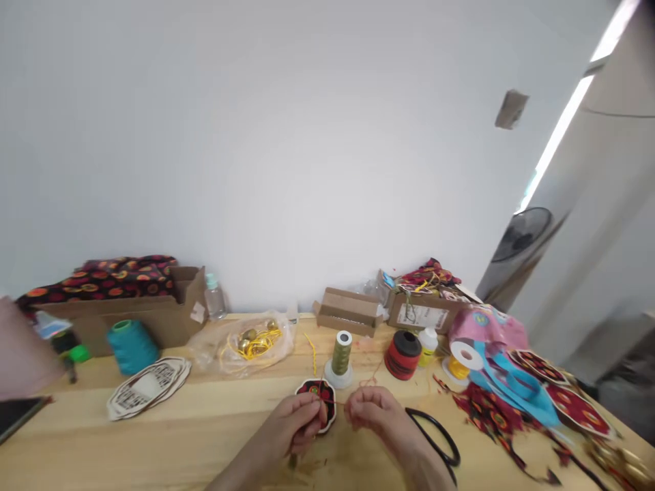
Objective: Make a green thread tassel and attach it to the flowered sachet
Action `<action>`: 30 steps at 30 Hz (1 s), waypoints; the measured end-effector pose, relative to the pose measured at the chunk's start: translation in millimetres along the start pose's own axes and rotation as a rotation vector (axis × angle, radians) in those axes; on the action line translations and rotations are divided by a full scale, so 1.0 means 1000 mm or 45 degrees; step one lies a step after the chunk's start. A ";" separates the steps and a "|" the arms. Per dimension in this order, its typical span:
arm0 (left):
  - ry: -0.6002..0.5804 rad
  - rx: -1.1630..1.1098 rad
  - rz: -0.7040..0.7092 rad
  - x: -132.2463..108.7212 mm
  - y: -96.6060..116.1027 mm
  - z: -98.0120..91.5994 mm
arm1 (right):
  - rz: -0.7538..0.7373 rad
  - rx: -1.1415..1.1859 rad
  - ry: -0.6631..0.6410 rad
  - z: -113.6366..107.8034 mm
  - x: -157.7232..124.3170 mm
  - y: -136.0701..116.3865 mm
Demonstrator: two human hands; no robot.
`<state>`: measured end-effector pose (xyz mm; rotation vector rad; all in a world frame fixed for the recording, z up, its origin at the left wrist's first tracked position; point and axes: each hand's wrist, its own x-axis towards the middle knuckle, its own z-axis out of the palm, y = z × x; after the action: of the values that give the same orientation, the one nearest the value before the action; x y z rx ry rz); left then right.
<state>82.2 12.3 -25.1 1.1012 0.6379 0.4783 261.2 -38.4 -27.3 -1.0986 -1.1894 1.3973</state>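
Observation:
My left hand [301, 419] is closed, pinching a thin reddish-orange thread [336, 402] at the fingertips. Across a short gap, my right hand [376, 412] has its fingers pressed together on the same thread, which runs fairly straight between the two hands. Behind my left fingers is a small dark floral fabric patch [330, 394] with a pale scalloped border; whether those fingers also grip it I cannot tell. Just beyond the patch stands an olive-green thread spool [341, 354]. Black-handled scissors [440, 433] lie beside my right wrist, their blades hidden.
At right are a red-and-black thread spool [402, 356], a glue bottle [428, 341], yellow thread [457, 369], blue ribbon [516, 392] and fabric scraps [488, 409]. Left stand a teal thread cone [132, 346], stacked pale cutouts [149, 387] and a bag of bells [256, 339]. Cardboard boxes [348, 308] line the wall.

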 end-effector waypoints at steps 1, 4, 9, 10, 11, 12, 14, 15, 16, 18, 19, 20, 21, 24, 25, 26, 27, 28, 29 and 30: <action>0.034 0.006 0.011 0.000 0.002 -0.001 | 0.005 0.014 -0.056 -0.007 0.001 0.002; 0.147 0.046 0.104 -0.002 0.011 -0.002 | 0.002 -0.161 -0.165 -0.026 0.003 0.000; 0.204 0.079 0.187 0.000 0.011 0.000 | -0.244 -0.961 0.127 -0.028 0.008 -0.013; 0.200 0.071 0.178 0.002 0.009 0.000 | -0.343 -0.981 0.190 -0.023 0.010 -0.015; 0.201 0.065 0.166 0.003 0.006 0.001 | -0.452 -0.949 0.236 -0.017 0.013 -0.016; 0.205 0.062 0.154 0.004 0.003 0.002 | -0.556 -0.889 0.262 -0.010 0.016 -0.015; 0.205 0.053 0.143 0.007 -0.002 0.003 | -0.716 -0.775 0.241 0.004 0.024 -0.008; 0.206 0.043 0.142 0.009 -0.004 0.003 | -0.743 -0.732 0.200 0.009 0.029 -0.002; 0.199 0.033 0.148 0.010 -0.006 0.003 | -0.734 -0.697 0.147 0.013 0.033 0.004; 0.173 0.019 0.166 0.014 -0.009 0.002 | -0.636 -0.638 0.082 0.018 0.041 0.015; 0.167 0.012 0.177 0.017 -0.010 0.000 | -0.589 -0.610 0.074 0.019 0.044 0.018; 0.167 0.003 0.189 0.019 -0.010 -0.002 | -0.559 -0.579 0.080 0.020 0.047 0.020; 0.171 -0.007 0.204 0.021 -0.009 -0.004 | -0.547 -0.543 0.087 0.021 0.049 0.019; 0.180 -0.028 0.213 0.027 -0.005 -0.011 | -0.550 -0.437 0.132 0.023 0.054 0.013; 0.171 -0.026 0.207 0.028 -0.004 -0.014 | -0.546 -0.416 0.147 0.024 0.055 0.010; 0.157 -0.022 0.199 0.029 -0.002 -0.016 | -0.536 -0.407 0.167 0.026 0.056 0.008; 0.140 -0.019 0.194 0.030 0.000 -0.017 | -0.529 -0.412 0.189 0.027 0.057 0.006; 0.123 -0.019 0.197 0.030 0.001 -0.019 | -0.523 -0.430 0.211 0.028 0.057 0.004; 0.112 -0.021 0.210 0.029 0.002 -0.020 | -0.520 -0.456 0.234 0.030 0.057 0.003; 0.107 -0.027 0.232 0.028 0.002 -0.021 | -0.522 -0.488 0.256 0.032 0.057 0.002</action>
<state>88.4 44.9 -36.3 1.1284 0.6071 0.6897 221.6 13.5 -28.4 -1.1409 -1.4691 0.7467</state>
